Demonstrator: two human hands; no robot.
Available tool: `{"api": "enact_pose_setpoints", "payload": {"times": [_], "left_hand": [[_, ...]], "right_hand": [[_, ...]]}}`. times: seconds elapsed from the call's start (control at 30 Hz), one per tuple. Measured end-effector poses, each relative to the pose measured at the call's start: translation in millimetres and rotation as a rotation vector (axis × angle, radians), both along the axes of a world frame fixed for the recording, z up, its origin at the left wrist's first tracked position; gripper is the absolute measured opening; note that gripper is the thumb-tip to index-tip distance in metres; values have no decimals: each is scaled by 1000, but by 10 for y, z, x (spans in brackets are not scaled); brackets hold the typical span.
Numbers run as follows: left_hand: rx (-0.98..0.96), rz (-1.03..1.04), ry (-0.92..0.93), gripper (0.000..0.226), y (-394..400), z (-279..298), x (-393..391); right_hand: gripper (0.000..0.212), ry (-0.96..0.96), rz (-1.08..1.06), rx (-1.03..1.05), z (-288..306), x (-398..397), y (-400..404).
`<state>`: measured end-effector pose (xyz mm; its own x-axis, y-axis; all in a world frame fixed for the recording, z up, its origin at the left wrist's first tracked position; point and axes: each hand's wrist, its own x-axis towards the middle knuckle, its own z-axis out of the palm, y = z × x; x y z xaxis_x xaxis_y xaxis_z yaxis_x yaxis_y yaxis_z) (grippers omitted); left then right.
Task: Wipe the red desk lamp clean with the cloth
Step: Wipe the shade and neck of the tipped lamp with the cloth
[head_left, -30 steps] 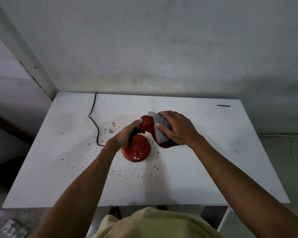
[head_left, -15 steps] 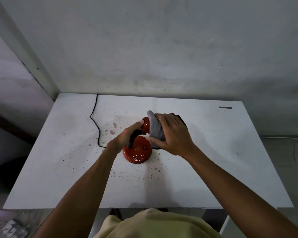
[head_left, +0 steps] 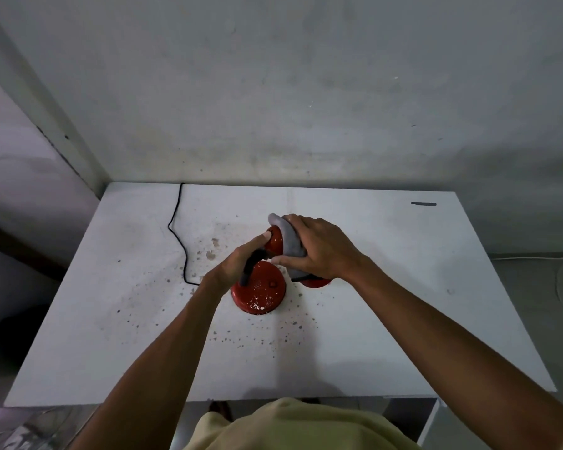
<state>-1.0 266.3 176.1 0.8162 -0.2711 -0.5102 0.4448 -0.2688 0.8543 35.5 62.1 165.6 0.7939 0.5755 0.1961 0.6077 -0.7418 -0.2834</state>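
The red desk lamp stands mid-table on its round red base (head_left: 260, 295), which is flecked with white specks. Its black neck (head_left: 250, 264) curves up to the red shade (head_left: 274, 243). My left hand (head_left: 238, 263) grips the neck, thumb lying on the shade's left side. A grey cloth (head_left: 290, 243) is draped over the shade, and my right hand (head_left: 322, 248) holds it against the shade from above and the right. Most of the shade is hidden under cloth and hand; a red rim (head_left: 316, 283) shows below my right hand.
The white table (head_left: 403, 319) is speckled with dirt around the lamp. The lamp's black cord (head_left: 177, 235) runs from the base to the table's back edge at the left. A short dark strip (head_left: 423, 204) lies at the back right. A wall rises just behind.
My right hand with the cloth has slid back across the shade towards the right. The left hand keeps its hold on the neck.
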Motion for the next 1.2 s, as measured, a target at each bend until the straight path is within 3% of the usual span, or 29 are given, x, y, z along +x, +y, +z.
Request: {"api": "enact_pose_setpoints", "payload": {"times": [0.13, 0.27, 0.47, 0.73, 0.87, 1.0, 1.1, 1.2], "left_hand": [[3, -3, 2, 36, 0, 53, -24], [8, 7, 8, 51, 19, 19, -19], [-5, 21, 9, 37, -1, -74, 25], [-26, 31, 0, 34, -29, -78, 28], [-24, 33, -24, 38, 1, -82, 29], [-27, 35, -43, 45, 9, -119, 44], [-26, 20, -44, 47, 12, -125, 50], [-32, 11, -46, 45, 13, -139, 60]], "right_hand": [[85, 24, -17, 16, -23, -3, -28], [86, 72, -40, 1, -73, 8, -243], [84, 213, -77, 49, -134, -3, -481], [92, -86, -123, 52, -116, -248, 81], [90, -101, -138, 57, -179, -263, -48], [83, 160, -158, 171, -242, -224, -451], [70, 408, -199, 441, -304, -276, -635], [66, 526, -342, 700, -359, -438, -605]]}}
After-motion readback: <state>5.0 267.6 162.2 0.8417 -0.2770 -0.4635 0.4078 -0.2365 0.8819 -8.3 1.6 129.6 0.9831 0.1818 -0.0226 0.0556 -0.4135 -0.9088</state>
